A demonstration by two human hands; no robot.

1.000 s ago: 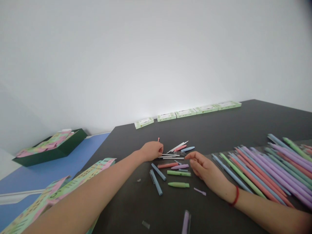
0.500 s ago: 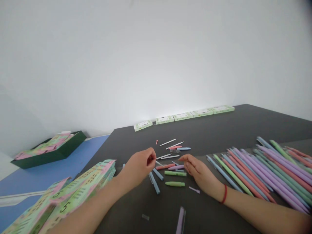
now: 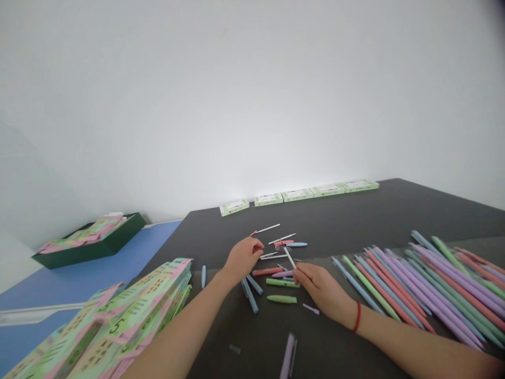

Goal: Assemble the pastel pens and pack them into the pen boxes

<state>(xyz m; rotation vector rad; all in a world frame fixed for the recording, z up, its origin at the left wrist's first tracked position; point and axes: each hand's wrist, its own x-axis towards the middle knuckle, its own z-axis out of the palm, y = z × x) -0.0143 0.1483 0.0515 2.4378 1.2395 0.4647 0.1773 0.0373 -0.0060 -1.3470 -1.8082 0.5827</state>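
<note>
Right hand (image 3: 323, 289): thumb and fingers closed in a pinch on the near end of a white pen refill (image 3: 290, 258); red cord (image 3: 358, 317) around the wrist.
Held refill: raised at a slant above the scattered parts, its far end directed away from the person.
Left hand (image 3: 242, 257): fingers curled, thumb side toward the loose refills (image 3: 274, 257); whether anything lies within the grasp cannot be told.
Far parts: a white refill (image 3: 269, 228) beyond the left hand, near a small pink piece (image 3: 253, 232); a blue tapered barrel (image 3: 296, 244) farther right.
Middle parts: a coral barrel (image 3: 267, 271), with a green barrel (image 3: 282, 282) and a green tapered section (image 3: 281, 299) nearer the person; two blue pen parts (image 3: 252, 302) just beside them.
Near parts: a purple pen part (image 3: 288, 358) and a small clear piece (image 3: 234, 349), well apart.
Pen row (image 3: 414, 295): blue, green, coral, purple and teal pens, side by side, right of the right hand.
Back edge: five flat pale-green boxes (image 3: 298, 195) on the black table (image 3: 323, 342), the leftmost separated by a gap.
Left side: stacked printed packets (image 3: 158, 295) beside the left forearm; a dark green tray (image 3: 98, 246) beyond, holding similar packets.
</note>
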